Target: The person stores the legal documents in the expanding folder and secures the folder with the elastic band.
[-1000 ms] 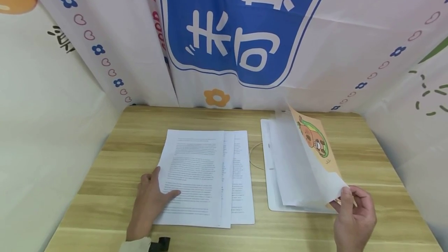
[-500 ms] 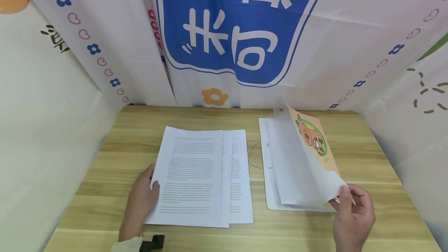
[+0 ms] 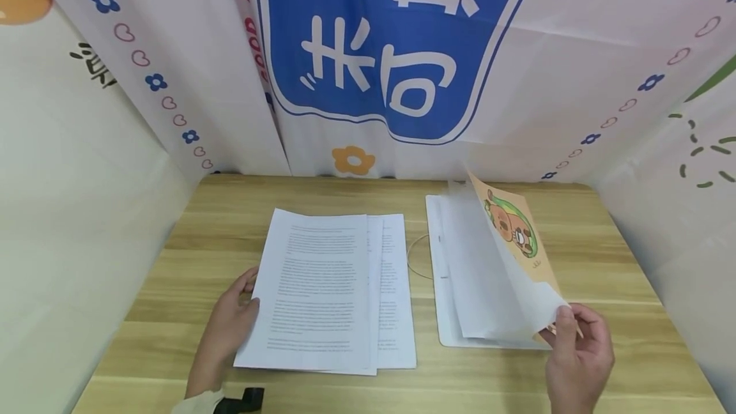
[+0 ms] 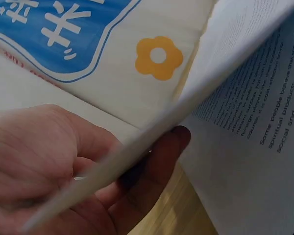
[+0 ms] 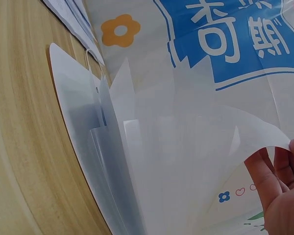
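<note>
Several printed sheets (image 3: pixel 316 292) lie overlapped at the left of the middle of the table. My left hand (image 3: pixel 230 318) grips the left edge of the top sheet, thumb above and fingers beneath. In the left wrist view that sheet (image 4: pixel 152 127) is lifted off a printed page (image 4: pixel 264 107) below. On the right lies a folder with an orange cover (image 3: pixel 514 222) bearing a cartoon animal. My right hand (image 3: pixel 581 356) pinches the cover's lower corner together with a translucent sleeve (image 3: pixel 483 286), holding both tilted up. More sleeves (image 5: pixel 171 161) fan out in the right wrist view.
The folder's white back cover (image 3: pixel 443 324) rests flat on the wooden table (image 3: pixel 471 382). A thin elastic loop (image 3: pixel 416 264) sticks out toward the papers. Printed cloth (image 3: pixel 494 82) hangs around the table's back and sides.
My left hand has moved left, from lying over the sheets' edge to gripping the top sheet, which has shifted slightly left. The right hand and folder stay nearly as they were.
</note>
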A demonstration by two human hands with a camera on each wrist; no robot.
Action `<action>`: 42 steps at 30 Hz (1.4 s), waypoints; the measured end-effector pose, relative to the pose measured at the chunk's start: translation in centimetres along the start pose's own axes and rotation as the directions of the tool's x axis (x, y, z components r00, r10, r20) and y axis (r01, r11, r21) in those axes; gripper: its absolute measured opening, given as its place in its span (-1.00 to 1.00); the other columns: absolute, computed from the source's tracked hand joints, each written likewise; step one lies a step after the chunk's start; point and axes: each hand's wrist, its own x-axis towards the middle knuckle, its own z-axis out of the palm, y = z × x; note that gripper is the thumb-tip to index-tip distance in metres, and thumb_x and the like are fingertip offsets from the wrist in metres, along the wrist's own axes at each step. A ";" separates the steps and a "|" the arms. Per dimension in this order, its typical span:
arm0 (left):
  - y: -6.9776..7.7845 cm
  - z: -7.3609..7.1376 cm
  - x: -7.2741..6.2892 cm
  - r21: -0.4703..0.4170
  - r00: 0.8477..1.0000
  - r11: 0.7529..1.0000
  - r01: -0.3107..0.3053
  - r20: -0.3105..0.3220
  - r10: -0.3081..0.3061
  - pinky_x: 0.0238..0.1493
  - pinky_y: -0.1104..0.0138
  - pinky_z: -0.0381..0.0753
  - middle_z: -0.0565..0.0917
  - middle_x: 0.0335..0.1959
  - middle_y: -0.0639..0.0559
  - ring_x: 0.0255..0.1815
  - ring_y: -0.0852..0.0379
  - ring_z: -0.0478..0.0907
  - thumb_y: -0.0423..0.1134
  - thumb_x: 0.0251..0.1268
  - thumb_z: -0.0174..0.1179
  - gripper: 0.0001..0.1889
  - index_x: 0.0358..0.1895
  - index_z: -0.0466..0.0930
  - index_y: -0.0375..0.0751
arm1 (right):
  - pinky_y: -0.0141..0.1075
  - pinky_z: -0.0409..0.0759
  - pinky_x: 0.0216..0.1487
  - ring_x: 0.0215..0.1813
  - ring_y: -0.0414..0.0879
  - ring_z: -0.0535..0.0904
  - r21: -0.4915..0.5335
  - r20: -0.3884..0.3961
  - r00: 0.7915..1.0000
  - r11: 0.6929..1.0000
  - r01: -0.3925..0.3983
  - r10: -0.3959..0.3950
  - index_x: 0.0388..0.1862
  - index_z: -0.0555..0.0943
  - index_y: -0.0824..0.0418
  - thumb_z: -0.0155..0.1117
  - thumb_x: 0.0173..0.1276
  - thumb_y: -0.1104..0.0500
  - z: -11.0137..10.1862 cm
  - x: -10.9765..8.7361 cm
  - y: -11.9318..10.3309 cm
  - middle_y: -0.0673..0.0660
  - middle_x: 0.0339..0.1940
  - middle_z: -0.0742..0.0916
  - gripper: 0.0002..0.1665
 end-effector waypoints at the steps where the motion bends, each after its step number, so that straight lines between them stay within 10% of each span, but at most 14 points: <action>1: 0.0 0.0 0.0 -0.016 1.000 1.000 0.007 0.001 -0.007 -0.34 0.26 0.58 0.41 0.22 -0.29 -0.27 -0.03 0.61 -0.43 0.54 -0.07 -0.39 0.61 0.12 -0.32 | -0.34 0.69 -0.28 -0.28 -0.19 0.70 0.003 0.002 1.000 1.000 0.002 -0.002 -0.15 0.59 0.40 0.21 0.51 0.37 0.0 0.0 0.0 0.19 -0.22 0.64 -0.94; 21: 0.1 0.5 0.5 -0.263 0.999 0.965 -0.012 -0.048 -0.001 -0.27 0.31 0.64 0.47 0.16 -0.25 -0.17 0.01 0.60 -0.45 0.55 0.02 -0.42 0.58 0.27 -0.17 | -0.33 0.69 -0.26 -0.23 -0.17 0.71 0.015 0.012 0.999 0.999 0.034 -0.034 -0.13 0.56 0.48 0.21 0.50 0.40 -0.3 0.1 0.1 0.20 -0.21 0.64 -0.91; 32: 1.8 3.2 1.8 -0.357 0.995 0.931 -0.079 0.021 0.093 -0.19 0.35 0.62 0.46 0.16 -0.25 0.01 -0.07 0.51 -0.50 0.53 0.02 -0.44 0.54 0.33 -0.19 | -0.32 0.69 -0.27 -0.24 -0.16 0.71 0.051 0.019 0.999 0.998 0.042 -0.043 -0.14 0.56 0.47 0.20 0.50 0.42 -0.2 0.3 0.2 0.20 -0.22 0.64 -0.93; 42: 3.4 5.2 3.0 -0.373 0.991 0.924 -0.085 0.064 0.116 -0.30 0.29 0.68 0.48 0.13 -0.23 -0.24 -0.02 0.67 -0.51 0.51 0.03 -0.46 0.50 0.40 -0.16 | -0.33 0.69 -0.24 -0.23 -0.17 0.70 -0.001 0.016 0.999 0.999 0.043 -0.043 -0.12 0.55 0.47 0.20 0.52 0.39 -0.1 0.4 0.1 0.19 -0.21 0.63 -0.90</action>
